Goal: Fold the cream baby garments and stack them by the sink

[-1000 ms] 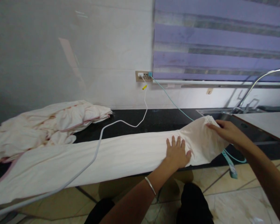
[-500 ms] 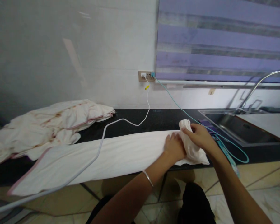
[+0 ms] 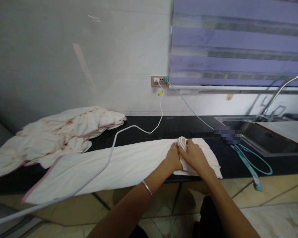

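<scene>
Rolling has only begun: left hand (image 3: 174, 156) and right hand (image 3: 194, 156) both grip the small roll at the white cloth strip's (image 3: 119, 165) right end; most lies flat along the dark worktop (image 3: 188, 127).

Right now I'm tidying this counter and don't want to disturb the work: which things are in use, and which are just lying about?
In use:
long white cloth, its right end folded over
left hand and right hand, both pressing that folded end

Lying about:
crumpled sheet
white cable
teal cable
sink
</scene>
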A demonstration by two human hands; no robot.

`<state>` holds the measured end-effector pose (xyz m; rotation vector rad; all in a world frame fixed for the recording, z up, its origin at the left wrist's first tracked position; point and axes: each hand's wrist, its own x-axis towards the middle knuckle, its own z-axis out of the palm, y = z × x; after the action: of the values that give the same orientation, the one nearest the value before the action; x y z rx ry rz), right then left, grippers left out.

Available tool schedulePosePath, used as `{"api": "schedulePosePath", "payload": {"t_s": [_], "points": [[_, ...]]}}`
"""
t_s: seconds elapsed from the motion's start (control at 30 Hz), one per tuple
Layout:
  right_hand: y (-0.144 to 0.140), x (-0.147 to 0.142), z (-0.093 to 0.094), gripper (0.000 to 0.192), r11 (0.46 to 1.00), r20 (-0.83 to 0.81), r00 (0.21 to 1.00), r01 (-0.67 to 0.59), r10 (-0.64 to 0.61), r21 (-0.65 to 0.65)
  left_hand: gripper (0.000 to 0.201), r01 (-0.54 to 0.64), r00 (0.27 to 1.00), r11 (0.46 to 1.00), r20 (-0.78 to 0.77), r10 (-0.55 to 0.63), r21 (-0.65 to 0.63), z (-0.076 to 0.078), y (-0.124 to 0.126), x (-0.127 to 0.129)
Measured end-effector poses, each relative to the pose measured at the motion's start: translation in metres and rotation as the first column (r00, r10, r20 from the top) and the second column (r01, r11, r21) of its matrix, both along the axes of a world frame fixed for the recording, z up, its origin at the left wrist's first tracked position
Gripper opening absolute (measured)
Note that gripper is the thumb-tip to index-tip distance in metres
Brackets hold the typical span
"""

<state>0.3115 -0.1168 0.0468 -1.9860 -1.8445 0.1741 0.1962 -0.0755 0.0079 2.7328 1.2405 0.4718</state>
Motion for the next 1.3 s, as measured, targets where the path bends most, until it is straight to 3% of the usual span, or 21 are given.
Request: {"api": "schedulePosePath", "payload": {"t_s": [0.07, 0.17, 0.23, 0.5, 0.6, 0.7, 0.8, 0.9, 0.97, 1.13, 1.3], "points": [[0.000, 0.001, 0.001, 0.035, 1.000, -0.021, 1.000, 0.004, -0.003, 0.009, 0.063, 0.008, 0.998, 1.000, -0.059, -0.008, 0.012, 0.012, 0.008, -0.021], [0.000, -0.005, 0.005, 0.038, 1.000, -0.054, 0.999, -0.007, 0.007, -0.006, 0.051, -0.120, 0.984, 0.992, -0.130, 0.126, 0.050, 0.028, 0.019, -0.050], [0.000, -0.013, 0.008, 0.041, 0.999, -0.068, 0.997, -0.023, 0.021, -0.024, 0.051, -0.181, 0.974, 0.981, -0.125, 0.190, 0.076, 0.031, 0.022, -0.064], [0.002, -0.037, 0.008, 0.039, 0.998, -0.001, 0.999, -0.042, 0.042, -0.056, 0.061, -0.086, 0.985, 0.995, -0.145, 0.094, 0.057, -0.013, 0.004, -0.086], [0.001, -0.033, 0.002, 0.052, 0.975, -0.097, 0.971, -0.223, 0.220, -0.014, 0.061, 0.001, 0.986, 1.000, -0.165, 0.000, 0.005, -0.010, 0.012, -0.096], [0.000, -0.023, -0.003, 0.057, 0.915, -0.242, 0.883, -0.399, 0.402, 0.067, 0.059, 0.065, 0.990, 0.997, -0.126, -0.071, -0.053, -0.005, 0.025, -0.110], [0.002, -0.002, -0.008, 0.048, 0.905, -0.293, 0.861, -0.365, 0.417, 0.218, 0.058, 0.012, 0.996, 1.000, -0.089, -0.013, -0.009, -0.009, 0.033, -0.121], [0.009, 0.028, -0.019, 0.045, 0.888, -0.198, 0.922, -0.237, 0.334, 0.394, 0.058, -0.043, 0.994, 0.998, -0.095, 0.048, 0.055, -0.017, 0.035, -0.127], [0.014, 0.047, -0.032, 0.049, 0.870, -0.045, 0.951, -0.260, 0.306, 0.419, 0.058, -0.034, 0.994, 0.998, -0.102, 0.039, 0.046, -0.020, 0.035, -0.131], [0.019, 0.076, -0.066, 0.062, 0.933, 0.270, 0.920, -0.331, 0.286, 0.139, 0.062, 0.032, 0.992, 0.999, -0.121, -0.033, -0.010, -0.015, 0.043, -0.142], [0.022, 0.087, -0.078, 0.071, 0.954, 0.343, 0.906, -0.289, 0.246, 0.080, 0.066, 0.068, 0.992, 0.997, -0.101, -0.071, -0.025, -0.009, 0.046, -0.154]]}}
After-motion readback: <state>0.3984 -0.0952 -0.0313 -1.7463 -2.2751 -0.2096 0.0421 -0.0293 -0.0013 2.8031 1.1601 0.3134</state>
